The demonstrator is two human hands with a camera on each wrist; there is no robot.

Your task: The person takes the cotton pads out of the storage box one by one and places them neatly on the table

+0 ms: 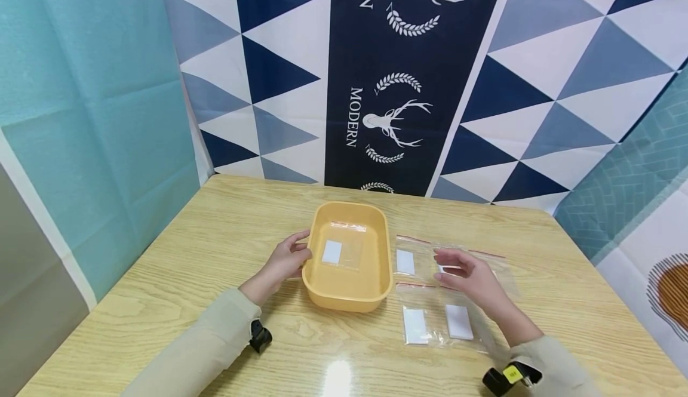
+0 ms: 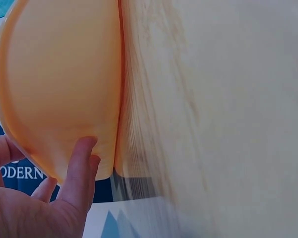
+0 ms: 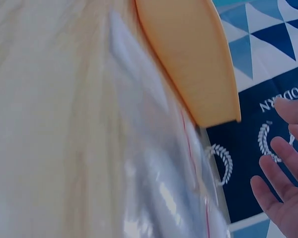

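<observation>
An orange plastic basin (image 1: 349, 292) stands on the wooden table. Inside it lies a clear zip bag (image 1: 350, 254) holding a white rectangular piece (image 1: 331, 252). My left hand (image 1: 287, 261) touches the basin's left side; in the left wrist view its fingers (image 2: 82, 158) rest against the outer wall. To the right of the basin, several clear zip bags (image 1: 414, 289) with red seal lines and white pieces inside lie flat. Over the farther bags hovers my right hand (image 1: 473, 277), fingers loosely bent and holding nothing. That hand partly hides a bag beneath it.
The wooden table (image 1: 242, 218) ends at a patterned cloth (image 1: 387, 86) hanging behind it. Teal cloth (image 1: 102, 98) hangs along the left. Bare tabletop (image 1: 564, 301) shows at the right.
</observation>
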